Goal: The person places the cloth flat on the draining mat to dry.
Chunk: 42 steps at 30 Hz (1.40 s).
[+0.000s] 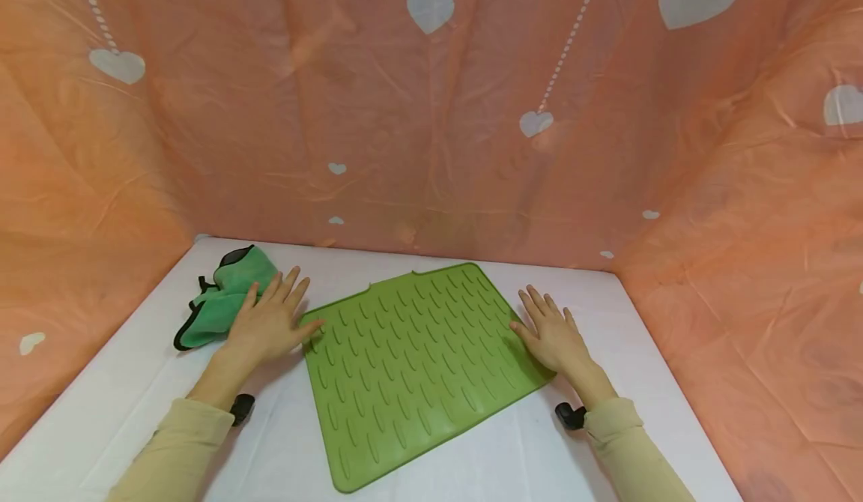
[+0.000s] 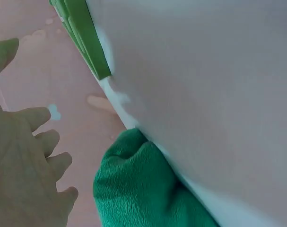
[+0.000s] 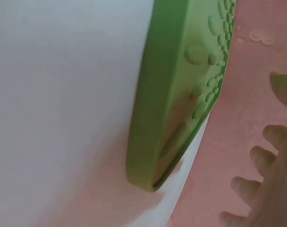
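A green silicone mat with rows of raised ridges lies at a slant on the white table. In the head view my left hand spreads its fingers between the mat's left corner and a crumpled green cloth with black trim; its thumb overlaps the mat's edge. On the other side my right hand is spread too, its thumb over the mat's right edge. Neither hand grips anything. The left wrist view shows the fuzzy cloth beside the fingers, and the right wrist view a rounded corner of the mat.
White cloth covers the table. Orange curtains with white hearts hang behind it and along both sides. A black wrist camera sits at the left cuff, another wrist camera at the right.
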### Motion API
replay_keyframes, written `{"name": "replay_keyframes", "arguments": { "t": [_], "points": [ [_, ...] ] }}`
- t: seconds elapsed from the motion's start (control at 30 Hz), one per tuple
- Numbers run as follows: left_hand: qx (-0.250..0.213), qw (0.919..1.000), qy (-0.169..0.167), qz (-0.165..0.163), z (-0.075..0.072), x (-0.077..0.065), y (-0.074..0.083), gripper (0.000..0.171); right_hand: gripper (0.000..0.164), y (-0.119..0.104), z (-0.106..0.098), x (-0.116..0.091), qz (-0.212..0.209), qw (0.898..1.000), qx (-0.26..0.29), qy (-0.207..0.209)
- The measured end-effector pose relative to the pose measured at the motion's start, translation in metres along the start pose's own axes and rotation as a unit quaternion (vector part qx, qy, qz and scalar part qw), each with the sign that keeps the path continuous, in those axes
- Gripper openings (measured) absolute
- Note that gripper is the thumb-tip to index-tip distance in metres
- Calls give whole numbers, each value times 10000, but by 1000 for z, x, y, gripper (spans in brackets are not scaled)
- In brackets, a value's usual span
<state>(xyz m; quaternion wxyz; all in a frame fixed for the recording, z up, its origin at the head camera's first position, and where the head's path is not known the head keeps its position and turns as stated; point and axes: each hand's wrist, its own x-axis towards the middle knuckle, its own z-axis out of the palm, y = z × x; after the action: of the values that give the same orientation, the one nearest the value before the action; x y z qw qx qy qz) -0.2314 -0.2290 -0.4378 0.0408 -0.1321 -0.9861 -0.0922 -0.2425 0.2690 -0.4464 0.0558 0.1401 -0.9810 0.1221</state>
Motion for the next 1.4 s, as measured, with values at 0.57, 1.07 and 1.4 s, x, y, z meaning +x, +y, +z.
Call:
{"name": "replay_keyframes", "arguments": {
  "t": [0.57,1.07,1.4],
  "points": [
    [262,9992,227,202,-15,-5,-48,74,73,-3,2,-21,-963,9908,827,-465],
    [412,9963,-186,733,-16,5,-92,66,76,5,7,-31,-1595,9796,456,-1133],
    [227,9940,-173,1053,-7,13,-97,58,79,13,10,-33,-1811,9722,522,-1391]
  ]
}}
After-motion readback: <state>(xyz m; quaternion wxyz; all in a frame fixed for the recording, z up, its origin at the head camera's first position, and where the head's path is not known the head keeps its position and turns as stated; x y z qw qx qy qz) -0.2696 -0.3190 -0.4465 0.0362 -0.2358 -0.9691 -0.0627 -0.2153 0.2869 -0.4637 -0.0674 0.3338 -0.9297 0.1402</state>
